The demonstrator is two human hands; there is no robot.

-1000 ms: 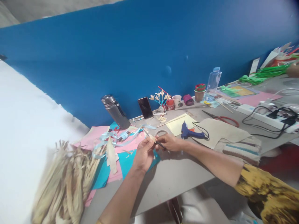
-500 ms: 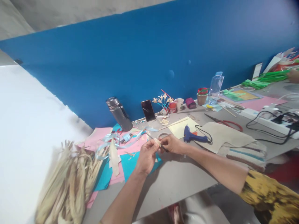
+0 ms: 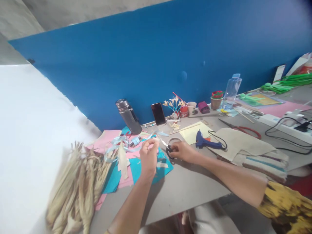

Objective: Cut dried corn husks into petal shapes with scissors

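My left hand (image 3: 149, 157) is raised over the coloured paper, its fingers pinched on a small pale piece of corn husk (image 3: 156, 139). Its shape is mostly hidden by the fingers. My right hand (image 3: 182, 151) grips a pair of scissors (image 3: 168, 149) by their black handles, just above the table. The blades point up and left toward the husk piece, and a gap separates the two hands. On the blue sheet (image 3: 143, 178) below lies a small pale scrap (image 3: 162, 165). A longer husk strip (image 3: 123, 162) rests left of my left hand.
Dried corn husks (image 3: 83, 191) are heaped at the left edge. A flask (image 3: 129, 117), phone (image 3: 158, 113) and husk flowers (image 3: 174, 104) stand along the wall. Right of my hand are a blue glue gun (image 3: 207, 142), cloth (image 3: 243, 139), red-handled pliers or shears (image 3: 246, 129) and a power strip (image 3: 280, 126).
My hands have drawn apart, and the scissors now show clearly between them. A pale scrap shows on the blue sheet. The whole view has shifted slightly left.
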